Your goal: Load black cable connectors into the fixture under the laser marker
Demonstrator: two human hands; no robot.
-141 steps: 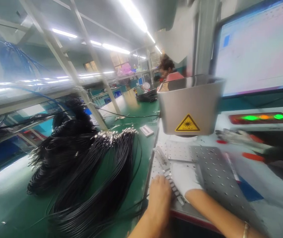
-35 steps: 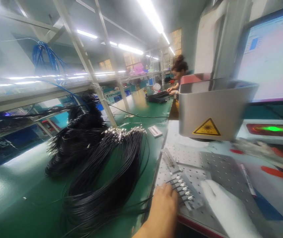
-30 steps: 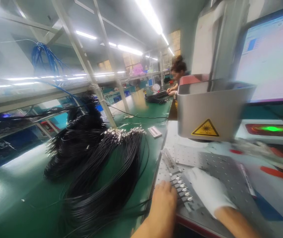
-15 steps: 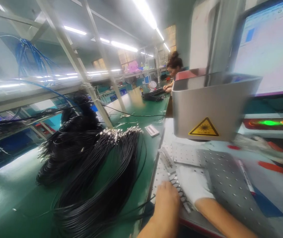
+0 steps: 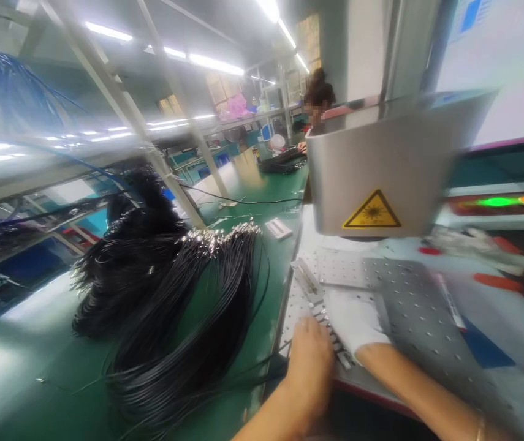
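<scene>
My bare left hand [image 5: 310,358] rests palm down at the left edge of a perforated metal plate [image 5: 409,306], its fingers over thin black cables that run to a row of small metal connectors [image 5: 333,337] in a slotted fixture. My right hand [image 5: 356,321], in a white glove, lies flat over the right side of the same connectors. Above the plate hangs a grey laser head [image 5: 381,171] with a yellow warning triangle.
Large bundles of black cables [image 5: 183,306] with silver ends lie on the green bench [image 5: 36,380] to the left. A monitor [image 5: 505,67] and a panel with green and orange lights [image 5: 501,201] stand at right. Another person [image 5: 317,104] works at the far end.
My gloved right hand came back from the right and settled on the connector row. My left hand stayed on the cables. The view tilted and shifted slightly.
</scene>
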